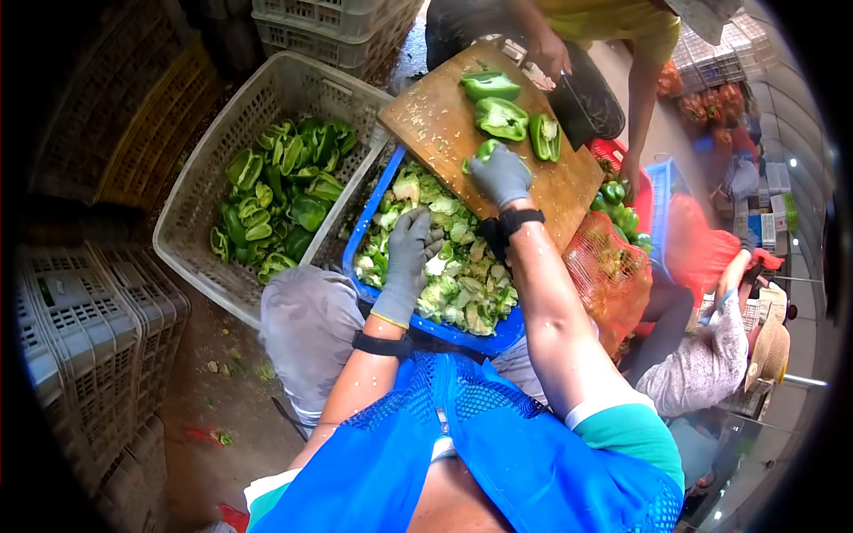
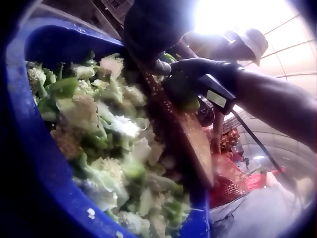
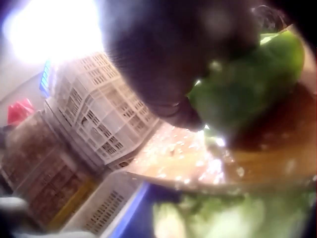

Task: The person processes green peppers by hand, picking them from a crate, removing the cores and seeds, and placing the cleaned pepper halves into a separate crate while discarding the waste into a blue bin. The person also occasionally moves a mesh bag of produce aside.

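Note:
My gloved right hand grips a green pepper on the wooden cutting board. In the right wrist view that pepper lies under the dark glove against the board. Cut pepper halves rest farther up the board, some showing pale cores. My gloved left hand hovers over the blue tub, fingers loosely curled, with nothing visible in them. Pale pepper cores and green scraps fill the tub. The board overlaps the tub's far right corner.
A grey crate of cored pepper halves stands left of the tub. A person opposite holds a knife beside the board. A red mesh bag and a red basket with green peppers are at right. Stacked crates line the left.

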Tool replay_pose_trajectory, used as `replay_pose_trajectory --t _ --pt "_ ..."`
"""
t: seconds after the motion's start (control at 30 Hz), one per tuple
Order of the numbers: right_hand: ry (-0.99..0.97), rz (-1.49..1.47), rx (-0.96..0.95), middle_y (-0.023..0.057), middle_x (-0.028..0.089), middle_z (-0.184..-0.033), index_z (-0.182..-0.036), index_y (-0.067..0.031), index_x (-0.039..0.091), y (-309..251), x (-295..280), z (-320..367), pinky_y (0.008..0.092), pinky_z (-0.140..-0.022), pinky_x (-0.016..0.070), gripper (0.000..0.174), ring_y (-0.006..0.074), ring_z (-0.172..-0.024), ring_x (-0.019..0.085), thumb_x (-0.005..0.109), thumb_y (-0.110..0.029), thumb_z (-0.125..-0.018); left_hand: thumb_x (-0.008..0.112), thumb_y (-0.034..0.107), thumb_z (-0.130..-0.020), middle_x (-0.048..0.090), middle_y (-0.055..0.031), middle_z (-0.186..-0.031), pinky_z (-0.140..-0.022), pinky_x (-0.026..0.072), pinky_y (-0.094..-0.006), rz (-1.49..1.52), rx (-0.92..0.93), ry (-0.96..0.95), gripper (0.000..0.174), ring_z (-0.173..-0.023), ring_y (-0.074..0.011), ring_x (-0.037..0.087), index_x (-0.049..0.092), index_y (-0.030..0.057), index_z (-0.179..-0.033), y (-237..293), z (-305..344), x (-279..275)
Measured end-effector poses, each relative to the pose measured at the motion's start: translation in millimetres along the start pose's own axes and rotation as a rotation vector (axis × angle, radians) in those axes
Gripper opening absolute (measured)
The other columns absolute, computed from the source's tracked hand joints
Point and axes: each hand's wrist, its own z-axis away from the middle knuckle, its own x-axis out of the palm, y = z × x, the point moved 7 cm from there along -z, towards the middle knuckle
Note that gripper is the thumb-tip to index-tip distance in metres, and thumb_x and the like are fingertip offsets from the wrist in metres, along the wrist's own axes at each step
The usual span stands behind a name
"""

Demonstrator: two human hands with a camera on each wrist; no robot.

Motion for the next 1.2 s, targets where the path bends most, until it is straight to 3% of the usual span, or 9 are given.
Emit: replay_pose_trajectory --t 0.13,0.27,0.37,0.63,0.73,0.83,1.0,1.07,1.2 --pt "-0.188 -0.533 -0.516 0.0145 0.063 -0.104 -0.115 -0.0032 0.054 -19 8 60 0.0344 -0.084 0.0484 0.055 0.0248 -0.094 0.062 0.074 -0.024 -0.068 0.061 0.051 -0.084 0.049 -0.0191 -0.118 -0.077 0.0541 -0.0438 0.176 -0.199 0.129 0.068 -0.095 -0.0333 0.059 0.039 0.0061 -0.13 -16 3 -4" --pt "-1.029 -1.167 -0.383 0.0012 0.061 -0.1 -0.112 -0.0017 0.056 -44 11 149 0.0277 -0.084 0.0459 0.051 0.0103 -0.092 0.055 0.081 -0.011 -0.068 0.065 0.055 -0.079 0.061 -0.0092 -0.094 -0.073 0.0537 -0.0348 0.542 -0.405 -0.422 0.054 -0.08 -0.0198 0.061 0.059 0.009 -0.106 -30 7 22" --pt "-0.781 -1.045 -0.571 0.0004 0.06 -0.094 -0.106 -0.0031 0.057 -42 1 163 0.0255 -0.083 0.0435 0.048 0.0101 -0.089 0.053 0.082 -0.01 -0.065 0.067 0.032 -0.082 0.061 -0.0049 -0.09 -0.072 0.0536 -0.0299 0.486 -0.273 -0.347 0.033 -0.077 -0.0162 0.062 0.057 0.0093 -0.104 3 38 45" --pt "-0.005 -0.522 -0.704 0.0167 0.056 -0.083 -0.087 -0.001 0.056 -47 -40 184 0.0394 -0.072 0.0464 0.044 0.0361 -0.082 0.056 0.082 -0.019 -0.058 0.07 0.009 -0.074 0.05 -0.0067 -0.11 -0.081 0.0497 -0.0291 0.109 0.114 -0.241 0.062 -0.095 -0.0156 0.054 0.041 0.0054 -0.129 34 31 30" --pt "0.023 -0.437 -0.533 0.0153 0.058 -0.08 -0.086 -0.0012 0.056 -28 -25 176 0.0358 -0.066 0.0474 0.041 0.028 -0.072 0.059 0.081 -0.024 -0.063 0.07 0.007 -0.073 0.047 -0.0096 -0.117 -0.087 0.0471 -0.0322 -0.199 0.548 0.151 0.066 -0.101 -0.0181 0.052 0.038 0.0047 -0.131 75 45 11" --pt "-0.055 -0.459 -0.543 0.0158 0.059 -0.074 -0.085 0.0003 0.058 -29 -21 158 0.0344 -0.064 0.0471 0.036 0.0232 -0.068 0.059 0.079 -0.023 -0.067 0.067 0.01 -0.077 0.046 -0.0092 -0.119 -0.091 0.044 -0.0318 0.22 0.734 0.169 0.062 -0.103 -0.0184 0.05 0.037 0.0025 -0.131 97 54 -8" --pt "-0.184 -0.669 -0.59 0.017 0.064 -0.085 -0.097 -0.0001 0.062 -62 -32 139 0.033 -0.071 0.049 0.037 0.0247 -0.076 0.063 0.075 -0.021 -0.069 0.063 0.014 -0.081 0.053 -0.0061 -0.11 -0.087 0.0439 -0.0269 0.323 0.594 -0.018 0.048 -0.097 -0.0141 0.052 0.046 -0.0001 -0.124 109 45 -9" --pt "0.004 -0.318 -0.698 0.0187 0.062 -0.083 -0.1 -0.0077 0.061 -65 -34 133 0.0444 -0.069 0.0476 0.037 0.038 -0.081 0.06 0.069 -0.029 -0.072 0.063 0.017 -0.082 0.057 -0.0012 -0.098 -0.079 0.045 -0.024 0.236 0.395 -0.166 0.034 -0.089 -0.0113 0.054 0.056 0.0021 -0.112 90 39 7" --pt "-0.333 -0.013 -0.528 0.0176 0.064 -0.091 -0.103 -0.0072 0.06 -34 -6 82 0.0429 -0.074 0.0478 0.05 0.0362 -0.089 0.06 0.071 -0.044 -0.07 0.063 0.02 -0.082 0.056 -0.0032 -0.107 -0.085 0.0446 -0.0292 0.24 0.648 -0.037 0.038 -0.096 -0.0136 0.053 0.054 0.0039 -0.115 144 78 7"
